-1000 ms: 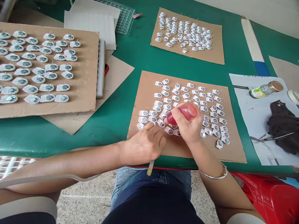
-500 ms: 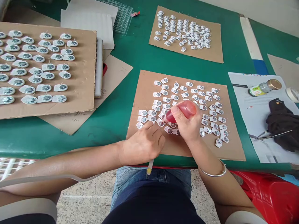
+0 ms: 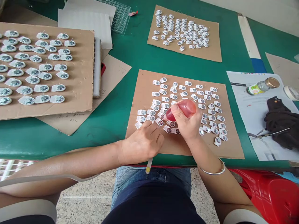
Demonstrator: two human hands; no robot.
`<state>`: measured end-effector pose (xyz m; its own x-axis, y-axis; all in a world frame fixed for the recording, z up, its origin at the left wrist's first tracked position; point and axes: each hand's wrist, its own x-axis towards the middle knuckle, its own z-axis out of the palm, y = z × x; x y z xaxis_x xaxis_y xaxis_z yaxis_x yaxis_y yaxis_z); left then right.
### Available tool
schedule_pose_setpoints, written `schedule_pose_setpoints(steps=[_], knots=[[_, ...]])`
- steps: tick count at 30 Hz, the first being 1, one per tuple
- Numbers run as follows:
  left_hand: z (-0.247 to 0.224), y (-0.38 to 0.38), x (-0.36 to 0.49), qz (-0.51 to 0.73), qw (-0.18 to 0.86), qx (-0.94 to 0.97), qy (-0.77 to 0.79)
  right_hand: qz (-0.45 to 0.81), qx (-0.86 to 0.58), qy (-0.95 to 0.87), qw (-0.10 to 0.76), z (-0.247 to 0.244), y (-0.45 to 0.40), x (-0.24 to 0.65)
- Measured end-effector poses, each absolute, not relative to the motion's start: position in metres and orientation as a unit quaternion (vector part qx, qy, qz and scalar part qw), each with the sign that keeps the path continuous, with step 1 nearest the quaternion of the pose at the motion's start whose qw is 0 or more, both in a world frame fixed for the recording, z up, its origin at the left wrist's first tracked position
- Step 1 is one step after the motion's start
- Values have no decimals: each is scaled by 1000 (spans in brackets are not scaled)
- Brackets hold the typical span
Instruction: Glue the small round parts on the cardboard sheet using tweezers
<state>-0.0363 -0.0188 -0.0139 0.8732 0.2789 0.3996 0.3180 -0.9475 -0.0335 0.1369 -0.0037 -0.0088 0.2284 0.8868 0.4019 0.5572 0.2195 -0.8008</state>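
Observation:
My right hand [image 3: 190, 126] is wrapped round a soft red squeeze bottle [image 3: 183, 109]. Its narrow tip points down and left, close to a small white tabbed piece with a round silvery disc [image 3: 160, 122]. To the left, my left hand [image 3: 143, 143] is closed round a pale stick with a yellow end [image 3: 149, 166], which pokes out below the palm. The fingertips of that hand are mostly hidden, near the same piece. Under both hands lies a cardboard sheet [image 3: 176, 147] bearing many such pieces in loose rows.
More pieces lie on a cardboard sheet [image 3: 215, 56] at the back and on a raised sheet [image 3: 81, 77] at the left. Scissors [image 3: 272, 133], a dark cloth [image 3: 280, 121] and a glass jar [image 3: 263, 86] rest on white paper [image 3: 240, 102] at the right.
The whole view has shifted slightly, so things sit a little further left. Both hands keep nearly the same pose at the same piece, still holding the bottle and the stick.

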Motion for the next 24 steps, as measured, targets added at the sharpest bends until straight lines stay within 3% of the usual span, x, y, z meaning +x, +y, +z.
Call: schedule_pose_setpoints(steps=[5,12,24], knots=[[-11,-17,-37,-201,32,-965,-164,133,-602,-613,494,-8,-4,139],[-5,-4,-43,-195,-155,-944,-214,119,-586,-623,504,-9,-6,141],[-6,9,-51,-240,-315,-885,-244,102,-584,-637,493,-9,-11,143]])
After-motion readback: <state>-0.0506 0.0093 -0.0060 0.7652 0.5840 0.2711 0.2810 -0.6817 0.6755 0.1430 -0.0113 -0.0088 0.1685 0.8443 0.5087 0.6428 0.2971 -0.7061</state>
